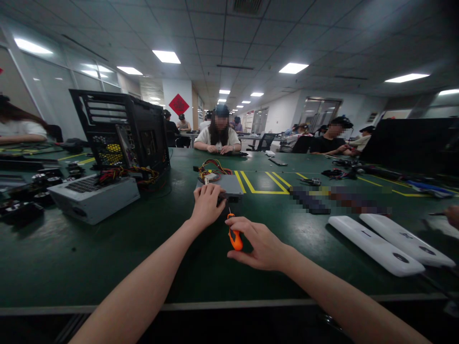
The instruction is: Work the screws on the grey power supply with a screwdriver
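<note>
My left hand (pixel 208 205) rests on a small grey computer power supply (pixel 229 185), its fingers bent over the near left part of the box and the thumb by the front side. A bundle of coloured cables (pixel 215 167) rises behind the box. My right hand (pixel 256 241) curls loosely round an orange-handled screwdriver (pixel 235 239), fingertips on the upper handle and thumb near its butt end. The thin shaft points away from me, towards the near side of the power supply. Whether its tip touches the box I cannot tell.
A black computer case (pixel 125 129) stands at the left behind a second grey power supply (pixel 95 196). Black fans (pixel 43 184) lie further left. Two white oblong devices (pixel 376 243) lie on the right of the green table (pixel 201 282). A person (pixel 220 131) sits opposite.
</note>
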The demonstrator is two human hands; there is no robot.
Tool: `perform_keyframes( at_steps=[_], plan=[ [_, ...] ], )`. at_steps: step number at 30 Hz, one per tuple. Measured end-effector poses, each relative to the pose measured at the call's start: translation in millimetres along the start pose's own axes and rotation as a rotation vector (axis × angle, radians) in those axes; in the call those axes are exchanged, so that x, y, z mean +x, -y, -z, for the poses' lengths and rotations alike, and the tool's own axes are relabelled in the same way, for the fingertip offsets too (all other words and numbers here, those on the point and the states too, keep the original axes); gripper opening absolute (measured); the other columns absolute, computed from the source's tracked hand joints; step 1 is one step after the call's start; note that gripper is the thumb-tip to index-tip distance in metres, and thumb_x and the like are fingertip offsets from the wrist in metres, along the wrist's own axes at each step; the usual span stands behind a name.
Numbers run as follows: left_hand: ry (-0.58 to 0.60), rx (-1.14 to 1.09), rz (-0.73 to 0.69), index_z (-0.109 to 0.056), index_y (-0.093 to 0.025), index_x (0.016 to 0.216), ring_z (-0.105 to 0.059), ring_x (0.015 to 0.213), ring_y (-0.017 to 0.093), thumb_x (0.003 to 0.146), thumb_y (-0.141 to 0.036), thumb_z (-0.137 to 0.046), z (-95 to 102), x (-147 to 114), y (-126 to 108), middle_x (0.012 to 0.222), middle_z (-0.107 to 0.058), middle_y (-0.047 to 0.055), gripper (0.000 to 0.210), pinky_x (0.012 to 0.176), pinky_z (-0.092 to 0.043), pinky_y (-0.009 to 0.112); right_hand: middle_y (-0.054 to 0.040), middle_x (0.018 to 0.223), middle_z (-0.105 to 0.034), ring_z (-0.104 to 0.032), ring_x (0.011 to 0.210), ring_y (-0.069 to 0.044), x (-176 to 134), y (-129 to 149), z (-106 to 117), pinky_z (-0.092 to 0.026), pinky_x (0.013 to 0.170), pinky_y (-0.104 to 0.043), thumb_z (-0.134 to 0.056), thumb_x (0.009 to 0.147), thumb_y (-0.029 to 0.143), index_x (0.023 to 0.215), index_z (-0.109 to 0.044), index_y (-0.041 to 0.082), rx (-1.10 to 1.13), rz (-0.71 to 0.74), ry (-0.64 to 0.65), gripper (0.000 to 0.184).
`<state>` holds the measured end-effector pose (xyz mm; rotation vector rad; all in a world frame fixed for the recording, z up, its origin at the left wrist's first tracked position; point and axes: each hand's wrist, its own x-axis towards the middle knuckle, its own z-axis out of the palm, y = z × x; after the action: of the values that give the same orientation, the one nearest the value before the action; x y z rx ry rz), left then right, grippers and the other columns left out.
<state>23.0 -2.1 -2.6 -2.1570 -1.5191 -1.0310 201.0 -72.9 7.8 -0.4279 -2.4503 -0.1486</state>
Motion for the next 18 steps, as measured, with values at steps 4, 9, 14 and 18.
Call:
perform_keyframes(
  at_steps=[4, 9, 14, 18],
  plan=[
    [-0.003, 0.006, -0.003, -0.052, -0.024, 0.098, -0.044, 0.103, 0.023, 0.078, -0.029, -0.053, 0.8, 0.0, -0.5, 0.106, -0.054, 0.004, 0.021, 0.089, -0.027, 0.04, -0.0156, 0.112, -0.056, -0.06, 0.096, -0.023, 1.7, 3.1, 0.3, -0.052, 0.074, -0.033, -0.046, 0.087, 0.036, 0.112, -0.044, 0.014, -0.118, 0.09, 0.07, 0.033],
    [-0.01, 0.001, -0.006, -0.051, -0.024, 0.098, -0.044, 0.102, 0.022, 0.077, -0.028, -0.053, 0.9, -0.2, 0.3, 0.105, -0.054, 0.003, 0.021, 0.088, -0.027, 0.039, -0.014, 0.101, -0.061, -0.062, 0.088, -0.022, -1.8, -3.0, -4.7, -0.053, 0.068, -0.032, -0.053, 0.081, 0.047, 0.095, -0.044, 0.016, -0.084, 0.016, -0.085, 0.035],
    [0.002, 0.014, 0.005, -0.052, -0.024, 0.098, -0.044, 0.103, 0.023, 0.078, -0.028, -0.053, 0.3, 0.2, -0.1, 0.106, -0.054, 0.004, 0.021, 0.089, -0.026, 0.04, -0.0158, 0.112, -0.055, -0.056, 0.104, -0.023, 0.4, -0.4, 0.8, -0.05, 0.079, -0.034, -0.046, 0.086, 0.04, 0.116, -0.04, 0.013, -0.044, 0.036, 0.033, 0.041],
    [-0.002, 0.01, -0.002, -0.052, -0.024, 0.098, -0.044, 0.102, 0.023, 0.078, -0.028, -0.053, 0.4, 0.2, -0.5, 0.105, -0.055, 0.004, 0.021, 0.088, -0.027, 0.04, -0.0145, 0.11, -0.057, -0.06, 0.093, -0.023, 0.5, 0.7, 0.7, -0.052, 0.073, -0.033, -0.047, 0.086, 0.038, 0.111, -0.046, 0.015, -0.116, 0.069, 0.016, 0.034]
  ],
)
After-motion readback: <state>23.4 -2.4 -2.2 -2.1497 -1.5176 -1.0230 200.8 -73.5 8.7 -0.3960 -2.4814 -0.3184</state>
